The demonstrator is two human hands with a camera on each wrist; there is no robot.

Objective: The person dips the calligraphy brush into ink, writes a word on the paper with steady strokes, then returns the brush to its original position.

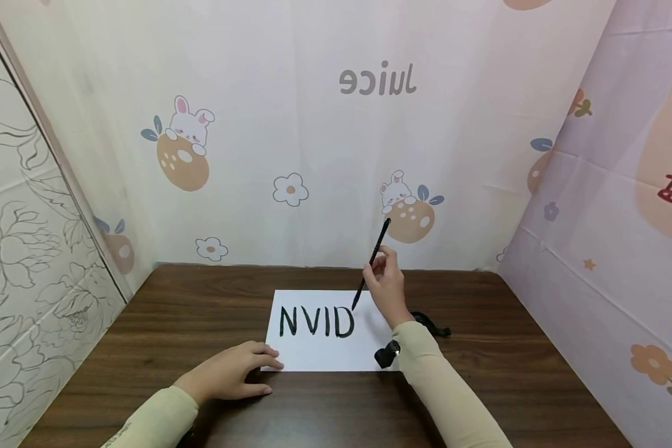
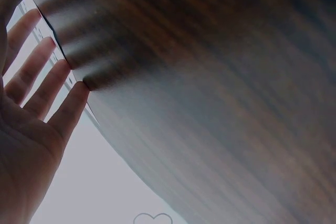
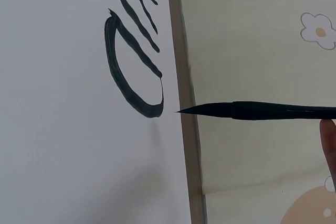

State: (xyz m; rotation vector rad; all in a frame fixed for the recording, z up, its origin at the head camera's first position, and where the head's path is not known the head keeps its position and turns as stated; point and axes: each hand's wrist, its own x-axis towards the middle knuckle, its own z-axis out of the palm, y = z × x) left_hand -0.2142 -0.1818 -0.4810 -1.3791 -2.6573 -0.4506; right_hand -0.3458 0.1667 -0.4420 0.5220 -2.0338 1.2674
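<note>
A white sheet of paper (image 1: 319,358) lies on the table, with the letters NVID (image 1: 317,322) painted on it in thick black strokes. My right hand (image 1: 387,283) pinches a black writing brush (image 1: 376,252), its bristles pointing down. The brush tip (image 3: 191,110) is close to the last letter, the D (image 3: 118,74), near the sheet's far edge. My left hand (image 1: 235,372) rests with spread fingers at the sheet's near left corner; some fingertips are on the paper and the thumb is on the wood. In the left wrist view its fingers (image 2: 68,111) are extended.
A dark wood table (image 1: 162,323) carries the sheet. Right of my right forearm lies a curved black object (image 1: 434,325), partly hidden by the sleeve. A small black camera (image 1: 387,354) is on my right wrist. Printed curtains (image 1: 313,124) stand behind the table and at its right.
</note>
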